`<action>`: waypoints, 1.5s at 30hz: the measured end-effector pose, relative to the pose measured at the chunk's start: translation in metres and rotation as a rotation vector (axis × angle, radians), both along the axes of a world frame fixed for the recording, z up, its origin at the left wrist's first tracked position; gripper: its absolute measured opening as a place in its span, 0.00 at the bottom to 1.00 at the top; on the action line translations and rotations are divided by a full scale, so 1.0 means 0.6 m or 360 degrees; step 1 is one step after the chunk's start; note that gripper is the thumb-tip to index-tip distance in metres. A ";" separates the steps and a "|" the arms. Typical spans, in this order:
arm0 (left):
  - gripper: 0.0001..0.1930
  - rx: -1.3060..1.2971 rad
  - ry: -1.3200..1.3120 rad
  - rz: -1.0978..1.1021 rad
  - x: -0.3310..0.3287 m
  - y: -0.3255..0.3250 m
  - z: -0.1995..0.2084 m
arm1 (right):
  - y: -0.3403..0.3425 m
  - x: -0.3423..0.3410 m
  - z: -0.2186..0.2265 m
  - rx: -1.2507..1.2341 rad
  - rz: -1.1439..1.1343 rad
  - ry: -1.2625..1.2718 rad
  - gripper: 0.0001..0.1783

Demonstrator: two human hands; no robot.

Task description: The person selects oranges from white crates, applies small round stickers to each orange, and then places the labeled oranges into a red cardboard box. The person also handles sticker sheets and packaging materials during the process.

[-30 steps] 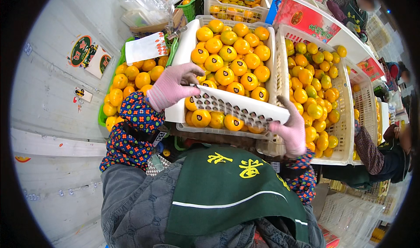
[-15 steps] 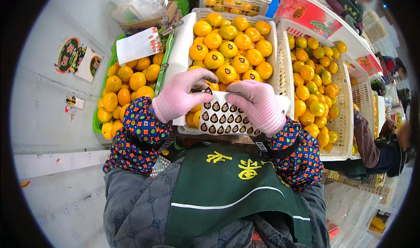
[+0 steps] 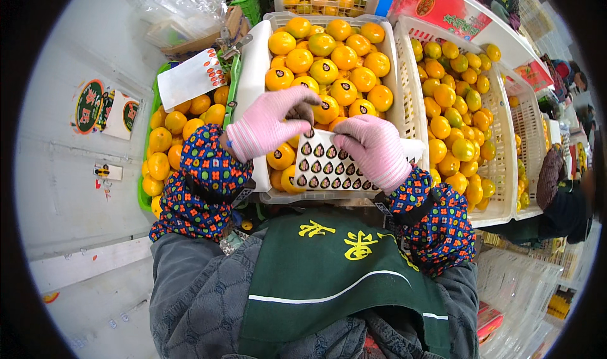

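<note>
My left hand [image 3: 269, 123] and my right hand [image 3: 377, 151] wear pink gloves. My right hand grips a white sheet of dark drop-shaped stickers [image 3: 329, 169] by its upper edge, thumb on top. At the sheet's upper left corner, my left thumb and fingers curl together around a small dark sticker [image 3: 309, 133]; whether it is off the sheet is hard to tell. Beneath both hands is a pale plastic crate [image 3: 396, 80] full of oranges [image 3: 344, 56]. Several of these oranges carry a dark sticker.
Left stands a green crate [image 3: 144, 185] of oranges, a white sheet with red stickers [image 3: 190, 80] over its far end. Cream crates [image 3: 499, 150] of oranges are on the right. A red box [image 3: 442, 8] lies beyond them. Another person's sleeve [image 3: 550, 179] shows far right.
The sticker sheet has shifted slightly right in the view, with my hands. My left fingers have lifted a little at its corner, and my right hand keeps its hold.
</note>
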State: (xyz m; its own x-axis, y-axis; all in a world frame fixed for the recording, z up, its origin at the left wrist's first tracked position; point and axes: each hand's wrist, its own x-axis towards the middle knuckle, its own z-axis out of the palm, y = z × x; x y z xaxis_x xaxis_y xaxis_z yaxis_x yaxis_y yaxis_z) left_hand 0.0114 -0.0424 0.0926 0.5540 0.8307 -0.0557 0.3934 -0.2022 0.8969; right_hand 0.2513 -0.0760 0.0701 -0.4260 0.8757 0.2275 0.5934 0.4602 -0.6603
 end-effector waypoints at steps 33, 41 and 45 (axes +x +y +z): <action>0.33 0.0443 0.0149 -0.0525 0.081 0.077 -0.022 | 0.018 0.044 -0.025 0.0355 -0.0159 -0.0095 0.07; 0.24 -0.0251 -0.0300 0.0398 -0.022 0.038 -0.032 | 0.016 0.119 0.034 -0.0314 -0.0146 0.0350 0.38; 0.21 -0.0241 -0.0427 0.0405 -0.069 0.028 -0.059 | 0.012 0.108 0.015 -0.0849 -0.0111 0.1195 0.46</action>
